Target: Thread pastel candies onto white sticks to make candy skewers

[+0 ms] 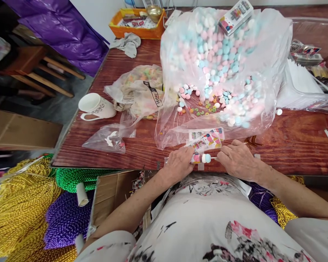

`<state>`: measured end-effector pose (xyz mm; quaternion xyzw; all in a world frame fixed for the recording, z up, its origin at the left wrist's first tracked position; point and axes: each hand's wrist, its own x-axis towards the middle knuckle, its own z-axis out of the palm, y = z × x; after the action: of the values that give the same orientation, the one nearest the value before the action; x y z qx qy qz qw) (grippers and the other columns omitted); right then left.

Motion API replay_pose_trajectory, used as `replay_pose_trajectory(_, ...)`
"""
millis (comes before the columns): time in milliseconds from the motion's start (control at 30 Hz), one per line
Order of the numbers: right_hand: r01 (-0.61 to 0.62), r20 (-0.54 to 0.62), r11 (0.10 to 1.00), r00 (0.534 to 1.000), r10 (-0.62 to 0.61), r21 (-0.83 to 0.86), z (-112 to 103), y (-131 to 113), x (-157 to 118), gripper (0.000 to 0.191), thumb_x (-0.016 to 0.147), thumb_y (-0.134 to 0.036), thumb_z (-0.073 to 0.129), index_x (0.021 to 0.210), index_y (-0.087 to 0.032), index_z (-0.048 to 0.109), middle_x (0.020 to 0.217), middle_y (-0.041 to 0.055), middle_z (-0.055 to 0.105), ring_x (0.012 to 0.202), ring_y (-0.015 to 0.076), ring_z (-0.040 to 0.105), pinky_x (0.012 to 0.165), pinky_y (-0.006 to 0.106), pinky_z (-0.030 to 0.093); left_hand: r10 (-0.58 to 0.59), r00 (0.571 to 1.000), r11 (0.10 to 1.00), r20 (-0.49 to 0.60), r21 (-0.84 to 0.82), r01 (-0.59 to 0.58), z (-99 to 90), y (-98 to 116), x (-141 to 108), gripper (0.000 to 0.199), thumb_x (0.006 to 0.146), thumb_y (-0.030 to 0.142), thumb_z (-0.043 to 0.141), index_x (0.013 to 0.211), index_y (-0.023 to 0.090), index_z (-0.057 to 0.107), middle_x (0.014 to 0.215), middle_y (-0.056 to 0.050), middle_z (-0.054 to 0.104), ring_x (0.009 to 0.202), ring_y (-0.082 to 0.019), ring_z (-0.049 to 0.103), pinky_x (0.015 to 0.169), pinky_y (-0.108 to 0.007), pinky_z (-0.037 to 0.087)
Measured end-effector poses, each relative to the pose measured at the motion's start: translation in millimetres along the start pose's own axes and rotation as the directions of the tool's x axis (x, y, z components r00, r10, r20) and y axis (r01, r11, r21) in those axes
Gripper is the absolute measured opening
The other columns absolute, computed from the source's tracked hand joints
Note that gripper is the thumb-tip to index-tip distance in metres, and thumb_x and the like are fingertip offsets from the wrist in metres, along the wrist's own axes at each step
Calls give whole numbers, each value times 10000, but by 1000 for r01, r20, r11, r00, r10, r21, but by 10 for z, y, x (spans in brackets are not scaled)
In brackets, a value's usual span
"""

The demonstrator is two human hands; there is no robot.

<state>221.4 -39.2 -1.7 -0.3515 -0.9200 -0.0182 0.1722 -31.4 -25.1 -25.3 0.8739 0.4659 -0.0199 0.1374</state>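
At the table's near edge, my left hand (pixel 180 162) is closed around the pink end of a short row of pastel balls (pixel 205 158). A white ball and a light blue ball show beyond its fingers. My right hand (pixel 236 160) pinches a thin white stick (pixel 213 158) that runs into the blue ball. Just behind the hands lie printed cards (pixel 205 142), overlapping each other. Farther back, a large clear plastic bag (pixel 175 123) lies spread with many pink, white and blue pieces (pixel 221 54) and some small coloured rings (pixel 200 112).
A white mug (pixel 95 107) stands at the left, beside a knotted bag (pixel 142 91). An orange tray (pixel 138 31) sits at the back left. White sticks (pixel 303 85) fill a clear box at the right. Bead strands (pixel 24 203) hang below the table.
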Motion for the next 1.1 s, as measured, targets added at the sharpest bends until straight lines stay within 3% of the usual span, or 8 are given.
replay_pose_trajectory(233,-6,-62,1000,998,5,-9,198,-200,93,238,866,-40,450,695,-161,563,641,25,541,596,151,378,671,336,238,-5,999,999,37,-34,6,61,87,32,104,855,209,527,937,176,583,831,-85,681,800,-260,655,661,-331,428)
replay_pose_trajectory(367,-39,69,995,997,32,97,297,-130,173,173,887,-91,492,773,-147,609,682,29,598,592,143,413,652,323,226,-25,996,990,82,-138,36,56,82,22,90,866,249,544,911,180,580,813,-77,676,770,-242,645,651,-312,409)
replay_pose_trajectory(500,-11,179,955,983,-45,297,235,111,226,175,920,-138,514,801,-157,641,733,30,641,652,146,460,652,307,224,48,979,899,196,-435,44,-40,31,-1,189,807,329,675,828,183,556,775,-16,629,744,-184,594,658,-270,401)
replay_pose_trajectory(600,57,117,940,988,-102,337,133,180,261,193,928,-122,487,820,-164,642,744,33,625,716,160,461,702,316,244,165,926,689,340,-711,138,-107,-6,5,351,696,392,789,747,175,518,697,47,542,677,-129,524,601,-232,385)
replay_pose_trajectory(733,202,4,946,978,-210,255,56,61,314,224,894,-46,432,775,-167,579,695,17,553,710,167,403,774,348,249,296,779,374,553,-818,438,-108,-7,34,490,577,437,859,716,189,460,559,99,452,489,-84,462,461,-213,367)
replay_pose_trajectory(867,259,-75,957,965,-250,131,87,-76,327,259,895,-28,406,716,-171,526,660,13,514,681,168,356,788,370,238,372,683,274,629,-777,567,-87,16,58,523,536,447,884,704,195,458,462,105,461,374,-79,437,350,-194,318)
replay_pose_trajectory(967,253,-48,962,967,-249,108,97,-80,315,246,907,-47,413,735,-169,538,646,5,503,669,164,342,789,372,240,367,689,277,625,-781,560,-94,19,72,531,534,440,893,735,194,468,468,106,474,371,-77,444,339,-185,326)
replay_pose_trajectory(1100,207,8,969,978,-210,135,42,36,278,195,940,-82,423,854,-178,570,744,8,549,709,162,377,811,372,250,323,747,286,581,-812,508,-114,4,78,543,532,393,900,841,185,504,558,115,482,425,-66,456,401,-191,379)
